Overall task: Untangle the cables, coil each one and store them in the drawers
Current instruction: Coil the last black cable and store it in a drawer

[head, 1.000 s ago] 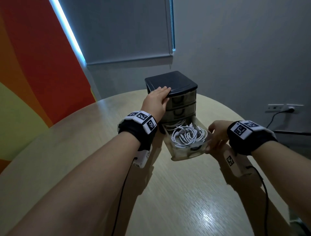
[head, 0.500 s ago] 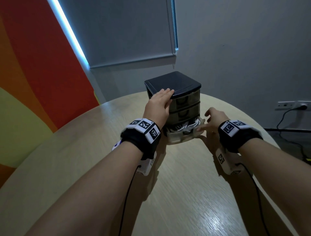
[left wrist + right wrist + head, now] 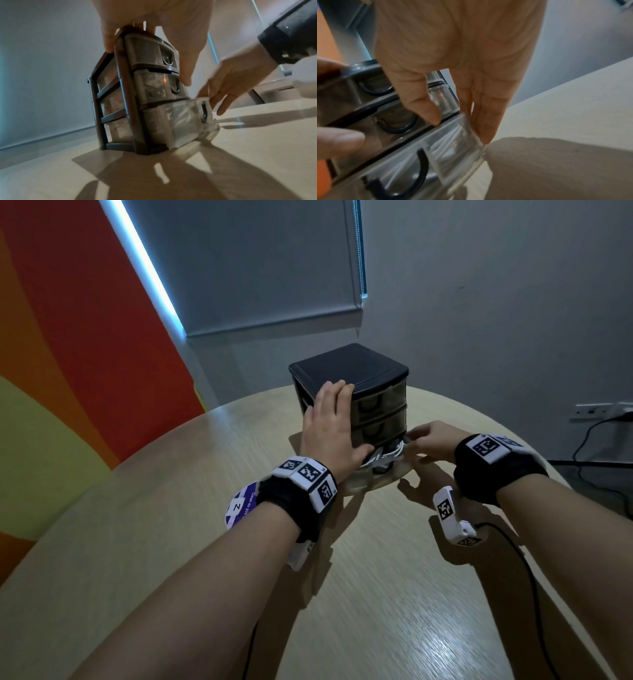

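Right, we're at the small black-framed plastic drawer unit [image 3: 356,392] w/ three smoky see-through drawers, standing on the pale round wooden table [image 3: 191,474] toward its far side. Our left hand [image 3: 330,429] lies over the unit's front-left corner, fingers straight and close together on the black top, thumb stretched down across the drawer fronts; in the left wrist view that thumb reaches about the middle drawer [image 3: 159,85]. The hand presses, it doesn't grip.

Bottom drawer [image 3: 180,121] sticks out a little from the frame, top two sit flush. Inside it we see the coiled white cables [image 3: 385,455], a bundle peeking over the drawer's rim btwn our two hands. Middle drawer looks to hold smth pale too, though the plastic's too cloudy to say what.

Our right hand [image 3: 433,441] is at the bottom drawer's right front corner. In the right wrist view the fingers [image 3: 486,121] are straight and held together, tips against the corner's clear wall, thumb [image 3: 423,104] apart from them w/ its tip at the drawer's top edge. Flat push contact, nothing curled round the dark U-shaped handle [image 3: 421,169].

Both wrists wear black bands w/ white marker tags. Behind the table: a grey roller blind [image 3: 260,261], an orange-red and yellow wall [image 3: 68,337], and a wall socket [image 3: 603,409] w/ a black lead plugged in at right.
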Tool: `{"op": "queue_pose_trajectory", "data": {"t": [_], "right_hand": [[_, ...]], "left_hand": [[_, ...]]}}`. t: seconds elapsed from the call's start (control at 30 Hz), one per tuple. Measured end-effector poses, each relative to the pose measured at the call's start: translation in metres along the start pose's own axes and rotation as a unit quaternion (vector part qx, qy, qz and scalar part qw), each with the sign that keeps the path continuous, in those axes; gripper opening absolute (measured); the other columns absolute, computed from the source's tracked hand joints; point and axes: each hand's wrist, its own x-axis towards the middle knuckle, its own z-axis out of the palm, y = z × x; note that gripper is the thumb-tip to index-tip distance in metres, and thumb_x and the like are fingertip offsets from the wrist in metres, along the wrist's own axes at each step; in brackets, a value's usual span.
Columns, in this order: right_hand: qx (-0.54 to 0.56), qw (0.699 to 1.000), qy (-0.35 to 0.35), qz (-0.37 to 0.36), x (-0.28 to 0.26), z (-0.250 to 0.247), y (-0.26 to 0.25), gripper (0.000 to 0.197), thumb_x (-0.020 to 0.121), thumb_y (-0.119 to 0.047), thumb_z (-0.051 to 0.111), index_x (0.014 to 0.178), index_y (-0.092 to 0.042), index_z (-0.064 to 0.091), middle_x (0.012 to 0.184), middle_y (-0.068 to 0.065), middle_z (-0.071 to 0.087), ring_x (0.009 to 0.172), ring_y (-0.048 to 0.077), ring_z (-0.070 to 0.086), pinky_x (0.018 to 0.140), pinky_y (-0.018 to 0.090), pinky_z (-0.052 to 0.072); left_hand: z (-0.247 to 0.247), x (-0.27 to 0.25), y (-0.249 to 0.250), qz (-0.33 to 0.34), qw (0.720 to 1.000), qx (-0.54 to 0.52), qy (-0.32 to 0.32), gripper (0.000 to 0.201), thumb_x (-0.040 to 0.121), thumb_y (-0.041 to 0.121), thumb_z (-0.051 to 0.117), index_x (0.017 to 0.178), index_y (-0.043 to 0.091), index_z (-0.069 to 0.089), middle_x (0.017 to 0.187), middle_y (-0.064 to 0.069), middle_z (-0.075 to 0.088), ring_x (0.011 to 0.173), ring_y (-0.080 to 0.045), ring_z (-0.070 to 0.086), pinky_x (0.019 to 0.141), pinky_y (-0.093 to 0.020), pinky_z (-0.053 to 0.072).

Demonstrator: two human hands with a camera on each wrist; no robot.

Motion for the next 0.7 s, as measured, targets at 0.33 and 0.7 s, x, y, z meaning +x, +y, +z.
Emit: {"op": "queue_pose_trajectory", "data": {"t": [0.33, 0.7], "right_hand": [[-0.011, 0.995, 0.096, -0.004, 0.01, 0.014, -0.001, 0.054, 0.081, -0.006, 0.067, 0.13, -0.014, 0.048, 0.107, 0.012, 0.062, 0.088, 0.031, 0.064, 0.081, 0.045, 0.055], [-0.033, 0.999, 0.022, -0.021, 0.004, 0.014, -0.005, 0.044, 0.084, -0.013, 0.064, 0.125, -0.011, 0.05, 0.11, 0.007, 0.058, 0.103, 0.028, 0.056, 0.088, 0.035, 0.046]], "left_hand": [[0.023, -0.005, 0.009, -0.032, 0.994, 0.101, 0.026, 0.111, 0.066, 0.058, 0.071, 0.137, 0.019, -0.004, 0.153, -0.005, 0.015, 0.142, -0.024, 0.006, 0.109, -0.052, 0.02], [0.036, 0.002, 0.016, -0.057, 0.98, 0.18, 0.069, 0.119, 0.047, 0.057, 0.081, 0.134, 0.013, 0.014, 0.141, -0.008, 0.038, 0.134, -0.028, 0.032, 0.097, -0.051, 0.039]]}}
